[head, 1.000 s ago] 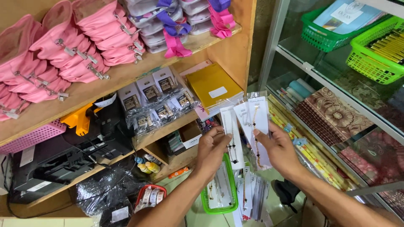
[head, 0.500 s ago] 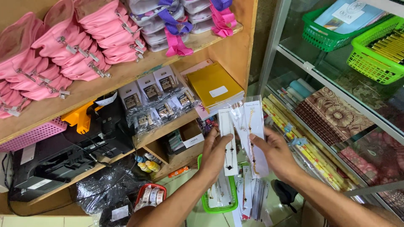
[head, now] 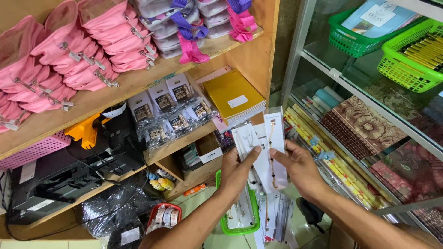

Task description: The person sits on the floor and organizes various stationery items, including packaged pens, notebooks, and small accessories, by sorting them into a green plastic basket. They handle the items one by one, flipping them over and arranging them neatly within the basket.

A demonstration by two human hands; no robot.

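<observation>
A person's left hand (head: 236, 171) and right hand (head: 300, 168) each pinch white jewellery cards (head: 270, 147), fanned at chest height before wooden shelves (head: 138, 83). Judging by the 3 or so cards raised, sorting seems partway: more cards lie below beside a green basket (head: 220, 221).

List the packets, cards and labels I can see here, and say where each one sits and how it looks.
Jewellery cards: white, sleeved, fanned between left hand and right hand.
Small packets: clear bags with dark labels, middle shelf.
Yellow envelopes: stacked beside them, white blank label.
Green basket: below the hands, holding more white cards.
</observation>
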